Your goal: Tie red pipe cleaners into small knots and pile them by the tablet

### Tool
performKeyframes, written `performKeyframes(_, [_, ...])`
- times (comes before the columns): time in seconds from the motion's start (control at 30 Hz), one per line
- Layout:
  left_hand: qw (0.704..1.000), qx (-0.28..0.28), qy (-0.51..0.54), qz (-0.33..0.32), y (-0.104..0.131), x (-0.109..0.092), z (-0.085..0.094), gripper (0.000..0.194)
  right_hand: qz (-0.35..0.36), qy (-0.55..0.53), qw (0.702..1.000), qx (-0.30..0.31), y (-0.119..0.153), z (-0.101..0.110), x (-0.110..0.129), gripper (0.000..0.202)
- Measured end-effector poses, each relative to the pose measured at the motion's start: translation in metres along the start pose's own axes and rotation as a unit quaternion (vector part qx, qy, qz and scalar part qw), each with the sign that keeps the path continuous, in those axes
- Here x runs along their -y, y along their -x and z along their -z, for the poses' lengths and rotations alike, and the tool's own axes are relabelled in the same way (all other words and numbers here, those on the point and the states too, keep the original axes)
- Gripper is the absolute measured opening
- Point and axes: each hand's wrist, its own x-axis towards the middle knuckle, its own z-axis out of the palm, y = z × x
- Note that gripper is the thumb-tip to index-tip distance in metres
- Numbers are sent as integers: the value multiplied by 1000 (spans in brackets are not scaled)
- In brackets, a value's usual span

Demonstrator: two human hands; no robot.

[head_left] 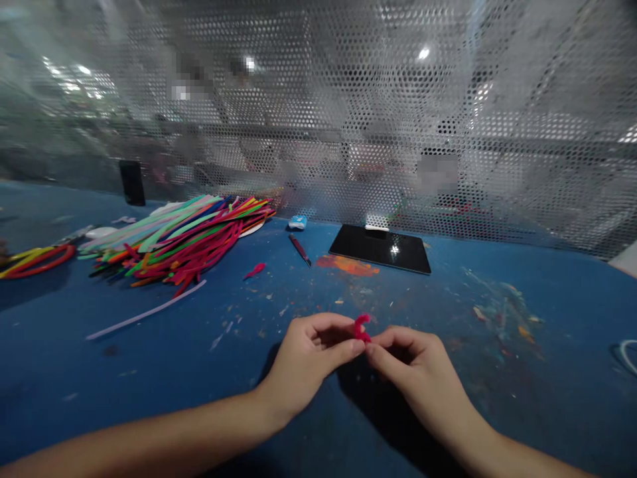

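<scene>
A short, curled piece of fuzzy pinkish-red pipe cleaner [361, 326] is held up between my two hands, above the blue table [209, 378]. My left hand [318, 348] pinches it from the left with thumb and fingers. From the other side, the thumb and fingertips of my right hand [413, 362] close on its lower right end. One tip curls upward above the fingers; the part inside the pinches is hidden. Beyond my left hand lies another small twisted pinkish-red piece [255, 270].
A heap of colourful pipe cleaners [184, 239] lies at the left, with a single lilac one [146, 311] before it. Farther back are a dark red pen-like tool [299, 250], a black tablet [381, 249], a small blue packet [297, 223] and a perforated metal screen [323, 99].
</scene>
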Motion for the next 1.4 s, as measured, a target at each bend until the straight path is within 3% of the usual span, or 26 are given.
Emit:
performKeyframes(0.1, [998,-12,-49,-39,3,-1,0,11,-9,-7,1000,10,0,0,-2,16])
performKeyframes(0.2, [978,-6,-164,-125,6,-1,2,13,-8,-23,999,25,0,0,-3,16])
performKeyframes(0.3, [939,33,-263,-220,6,-1,8,20,-11,-35,999,35,1,0,-4,18])
performKeyframes(0.4, [920,83,-286,-255,3,-2,14,25,-25,-40,998,37,1,0,-4,23])
performKeyframes(0.53, [942,115,-238,-206,1,-5,16,21,-56,-59,996,36,-1,1,-4,18])
performKeyframes(0.7, [986,97,-123,-64,-2,-8,10,11,-42,-38,998,28,-2,1,-3,11])
performKeyframes(0.9, [992,87,-65,58,-6,-7,7,17,-27,6,999,16,1,0,-2,13])
performKeyframes(1.17, [992,74,-85,60,-7,-6,9,12,-28,-8,998,61,0,1,-5,23])
performKeyframes(1.27, [993,61,-95,47,-7,-7,9,11,-54,-115,989,77,-2,0,-7,34])
performKeyframes(1.4, [991,45,-127,-3,-3,-8,10,10,-125,-297,938,127,-3,-2,-8,32])
